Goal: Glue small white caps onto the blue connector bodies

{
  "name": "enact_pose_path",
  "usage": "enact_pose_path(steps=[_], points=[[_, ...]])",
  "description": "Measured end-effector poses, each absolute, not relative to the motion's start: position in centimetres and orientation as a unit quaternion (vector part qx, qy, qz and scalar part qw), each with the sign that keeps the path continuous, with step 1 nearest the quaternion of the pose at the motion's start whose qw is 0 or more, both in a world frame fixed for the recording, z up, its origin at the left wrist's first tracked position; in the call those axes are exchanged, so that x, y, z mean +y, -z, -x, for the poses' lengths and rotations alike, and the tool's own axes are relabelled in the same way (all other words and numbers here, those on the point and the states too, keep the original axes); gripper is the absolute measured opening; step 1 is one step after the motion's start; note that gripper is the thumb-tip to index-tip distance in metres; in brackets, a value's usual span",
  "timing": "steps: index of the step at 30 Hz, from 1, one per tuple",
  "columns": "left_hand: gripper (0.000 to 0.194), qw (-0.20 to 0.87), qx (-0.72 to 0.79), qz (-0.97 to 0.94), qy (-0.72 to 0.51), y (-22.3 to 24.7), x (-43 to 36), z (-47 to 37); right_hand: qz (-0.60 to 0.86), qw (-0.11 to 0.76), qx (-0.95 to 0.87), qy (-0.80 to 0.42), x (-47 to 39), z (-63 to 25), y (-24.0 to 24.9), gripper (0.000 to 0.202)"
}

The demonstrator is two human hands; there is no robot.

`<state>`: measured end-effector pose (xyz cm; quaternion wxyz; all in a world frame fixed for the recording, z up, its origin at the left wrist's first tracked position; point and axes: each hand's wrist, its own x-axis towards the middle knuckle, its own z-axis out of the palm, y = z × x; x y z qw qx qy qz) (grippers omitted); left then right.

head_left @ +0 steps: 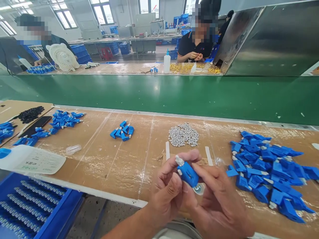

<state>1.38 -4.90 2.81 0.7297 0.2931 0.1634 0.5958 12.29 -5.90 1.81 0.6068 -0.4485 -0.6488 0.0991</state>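
A small blue plastic part (pixel 189 175) with a whitish tip is gripped between my two hands over the near edge of the bench. My left hand (pixel 168 187) has its thumb and fingers closed around the part's left side. From the right, the fingers of my right hand (pixel 216 196) press on the same part. Just below it shows a clear, rounded piece (pixel 199 188); I cannot tell whether it is joined to the part. Beyond my hands lies a pile of small grey pieces (pixel 183 134). To the right spreads a large heap of similar blue parts (pixel 271 172).
Left are a small blue group (pixel 122 130), a clear tube (pixel 73 149), a lying white bottle (pixel 35 159) and more blue parts (pixel 63 119). A blue crate (pixel 62 212) sits below. Past the green belt (pixel 149 91), two people (pixel 200 46) (pixel 53 43) sit opposite.
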Motion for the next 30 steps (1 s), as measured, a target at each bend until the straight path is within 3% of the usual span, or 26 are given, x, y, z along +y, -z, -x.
enact_pose_path(steps=[7, 11, 21, 30], points=[[0.03, 0.736, 0.168, -0.299, -0.584, -3.0, -5.2, -1.2, 0.442, 0.523, -0.725, -0.075, -5.9, -12.5, -3.1, 0.034], [0.029, 0.744, 0.179, -0.287, -0.577, -3.1, -5.1, -1.1, 0.441, 0.511, -0.732, -0.088, -6.0, -12.6, -2.8, 0.036], [0.027, 0.775, 0.192, -0.219, -0.56, -2.9, -5.2, -1.1, 0.431, 0.502, -0.75, 0.03, -5.7, -12.7, -2.2, 0.038], [0.023, 0.777, 0.232, -0.206, -0.548, -2.7, -5.1, -0.8, 0.427, 0.482, -0.764, 0.035, -6.0, -13.2, -1.7, 0.037]])
